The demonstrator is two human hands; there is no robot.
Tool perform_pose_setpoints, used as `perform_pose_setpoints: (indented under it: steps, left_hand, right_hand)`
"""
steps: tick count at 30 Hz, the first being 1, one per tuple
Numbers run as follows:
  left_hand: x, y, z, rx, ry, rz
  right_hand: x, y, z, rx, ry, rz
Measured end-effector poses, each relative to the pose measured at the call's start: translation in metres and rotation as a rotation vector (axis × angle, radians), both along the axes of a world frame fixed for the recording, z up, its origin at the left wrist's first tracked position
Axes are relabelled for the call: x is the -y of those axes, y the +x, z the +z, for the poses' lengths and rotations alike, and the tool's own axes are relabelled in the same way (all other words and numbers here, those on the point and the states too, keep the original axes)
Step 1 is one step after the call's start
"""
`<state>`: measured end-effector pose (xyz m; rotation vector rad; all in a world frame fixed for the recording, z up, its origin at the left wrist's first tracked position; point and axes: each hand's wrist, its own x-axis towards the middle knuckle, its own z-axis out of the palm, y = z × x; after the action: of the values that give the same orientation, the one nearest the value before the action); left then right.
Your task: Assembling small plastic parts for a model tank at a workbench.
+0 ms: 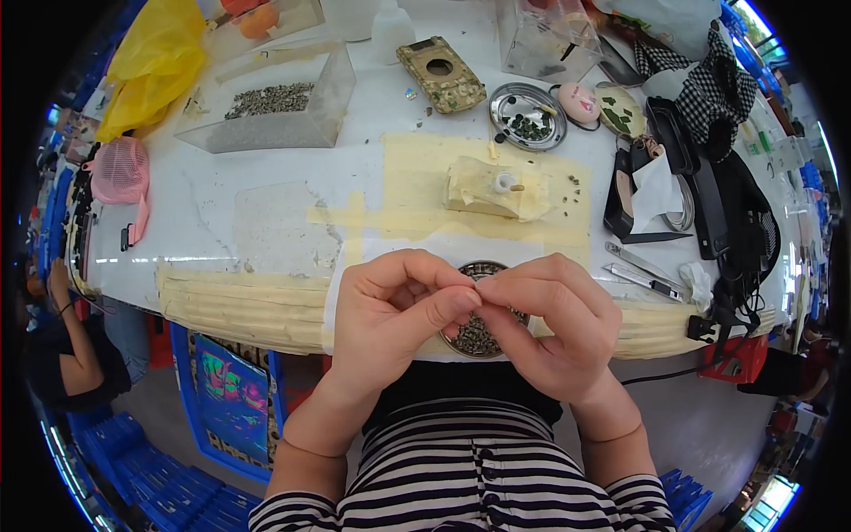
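My left hand [403, 310] and my right hand [558, 319] meet fingertip to fingertip at the table's front edge. Thumbs and forefingers are pinched together, and whatever sits between them is too small to make out. Directly under them is a round metal dish [479, 344] of small grey-brown pieces, partly covered by my fingers. A white sheet [347, 266] lies beneath the dish. Just beyond my hands stands a tape-wrapped block [483, 199] with a small white cap-like piece on top, and a few tiny pieces are scattered to its right.
Far left stands a clear plastic box [257, 133] of small metallic pieces. A camouflage-patterned device [441, 74] and a metal dish [528, 115] with dark green bits lie at the back. Tweezers [643, 259], a cutter knife [643, 280] and black cases [620, 191] crowd the right. A pink strainer-like item [120, 170] lies left.
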<state>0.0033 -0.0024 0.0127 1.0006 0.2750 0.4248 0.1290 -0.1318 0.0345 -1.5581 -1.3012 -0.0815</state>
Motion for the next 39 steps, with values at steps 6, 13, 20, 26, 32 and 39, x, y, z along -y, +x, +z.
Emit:
perform_pose_setpoints:
  steps: [6, 13, 20, 26, 32, 39]
  left_hand:
    - [0.005, 0.002, 0.004, -0.046, -0.023, -0.009]
    - [0.000, 0.002, 0.005, -0.088, -0.122, -0.142]
    - [-0.007, 0.004, 0.007, -0.042, -0.118, -0.208]
    - [-0.006, 0.003, 0.009, -0.106, 0.005, -0.161]
    - [-0.002, 0.005, 0.009, -0.106, 0.073, -0.093]
    - [-0.005, 0.003, 0.008, -0.080, 0.077, -0.151]
  right_hand:
    - [0.003, 0.005, -0.001, -0.158, -0.023, 0.012]
    - [0.008, 0.009, -0.004, -0.355, -0.036, 0.113]
    - [0.008, 0.010, -0.002, -0.368, -0.039, 0.141]
    - [0.008, 0.008, 0.001, -0.330, -0.083, 0.113]
    - [0.009, 0.010, -0.002, -0.344, -0.096, 0.115]
    - [0.012, 0.011, 0.001, -0.299, -0.086, 0.125]
